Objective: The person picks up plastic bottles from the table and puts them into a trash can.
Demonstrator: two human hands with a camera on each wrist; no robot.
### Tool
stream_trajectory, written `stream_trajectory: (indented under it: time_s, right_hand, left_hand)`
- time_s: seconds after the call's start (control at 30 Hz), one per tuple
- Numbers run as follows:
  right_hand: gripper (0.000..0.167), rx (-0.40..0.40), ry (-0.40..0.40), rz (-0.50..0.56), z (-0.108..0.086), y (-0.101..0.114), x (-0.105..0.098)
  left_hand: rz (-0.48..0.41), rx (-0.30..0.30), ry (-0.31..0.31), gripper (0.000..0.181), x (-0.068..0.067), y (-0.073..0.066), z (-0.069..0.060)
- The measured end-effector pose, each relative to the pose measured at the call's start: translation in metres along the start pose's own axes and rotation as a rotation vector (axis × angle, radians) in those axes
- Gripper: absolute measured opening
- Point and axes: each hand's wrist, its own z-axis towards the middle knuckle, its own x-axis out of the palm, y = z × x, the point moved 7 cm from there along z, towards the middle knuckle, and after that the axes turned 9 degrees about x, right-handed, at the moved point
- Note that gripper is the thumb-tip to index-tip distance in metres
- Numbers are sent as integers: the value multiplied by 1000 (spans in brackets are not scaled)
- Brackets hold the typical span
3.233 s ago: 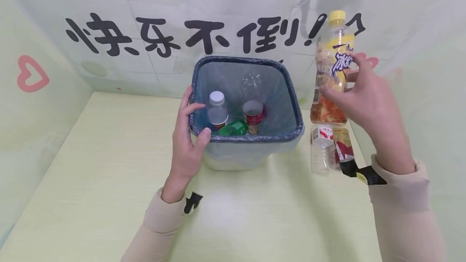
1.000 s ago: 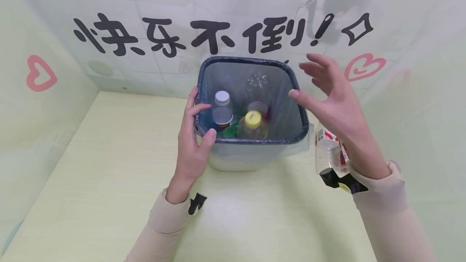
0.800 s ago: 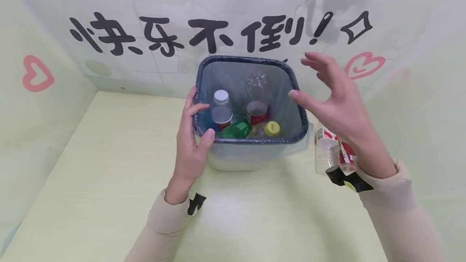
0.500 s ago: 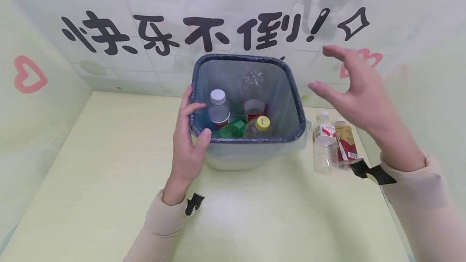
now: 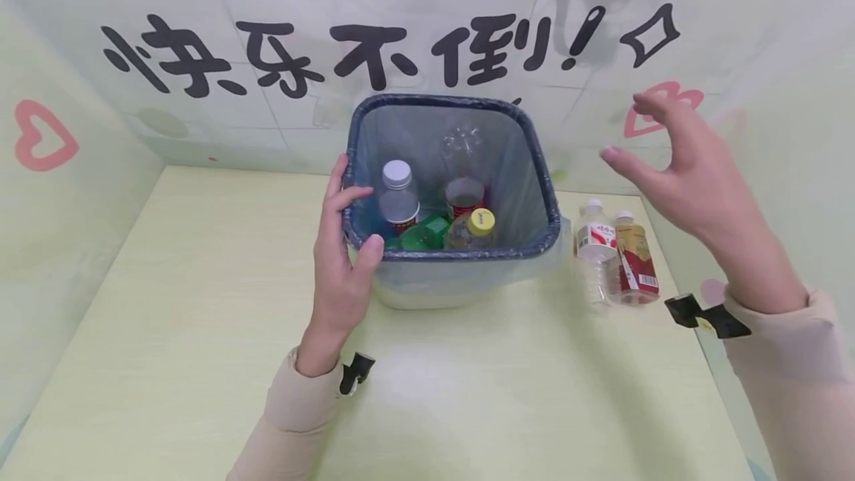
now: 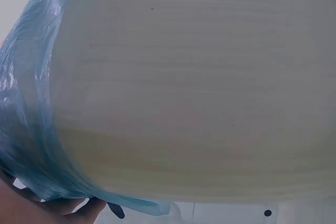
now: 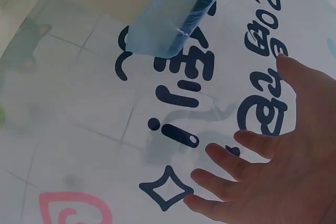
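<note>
A square trash bin (image 5: 427,292), lined with a bluish plastic bag, stands on the table. My left hand (image 5: 342,266) holds its left front corner, index finger over the rim and thumb at the front edge. Inside lie a white-capped bottle (image 5: 398,199), a green bottle (image 5: 427,232), a red can-like container (image 5: 464,199), a clear bottle (image 5: 462,147) and a yellow-capped bottle (image 5: 473,230). My right hand (image 5: 701,177) hovers to the bin's right, fingers apart and holding nothing. Below and left of it are a clear bottle with a white-red label (image 5: 594,243) and a gold-and-red bottle (image 5: 634,258).
The pale table (image 5: 200,332) reaches forward to a printed white curtain (image 5: 294,132) with large black characters. Curtain walls (image 5: 788,132) also close off both sides. The bag's loose edge (image 7: 157,35) hangs off the bin in the right wrist view.
The yellow-capped bottle, earlier in my right hand, now sits in the bin. That hand has let go and moved right, away from the bin. My left hand keeps its place.
</note>
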Motion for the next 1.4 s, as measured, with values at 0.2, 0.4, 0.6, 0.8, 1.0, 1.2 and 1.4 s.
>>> stream_trajectory:
  time_s: [0.2, 0.4, 0.6, 0.8, 1.0, 1.2, 1.4]
  right_hand:
    - [74, 51, 13, -22, 3, -20, 0]
    - [74, 93, 28, -55, 5, -39, 2]
    - [77, 154, 39, -60, 6, -58, 5]
    - [82, 210, 63, -77, 7, -78, 13]
    - [89, 273, 105, -84, 8, -114, 32]
    - [93, 328, 141, -77, 9, -139, 43]
    - [94, 343, 152, -71, 8, -144, 48]
  left_hand:
    - [-3, 5, 5, 72, 1, -1, 0]
    - [-16, 5, 1, 70, 2, -2, 0]
    - [-9, 12, -10, 70, 2, -4, 1]
    - [-20, 14, -21, 72, 1, -5, 1]
    - [-32, 7, -21, 73, 3, -5, 0]
    - [-41, 6, -23, 72, 4, -4, 0]
    - [-52, -1, -25, 70, 3, -3, 0]
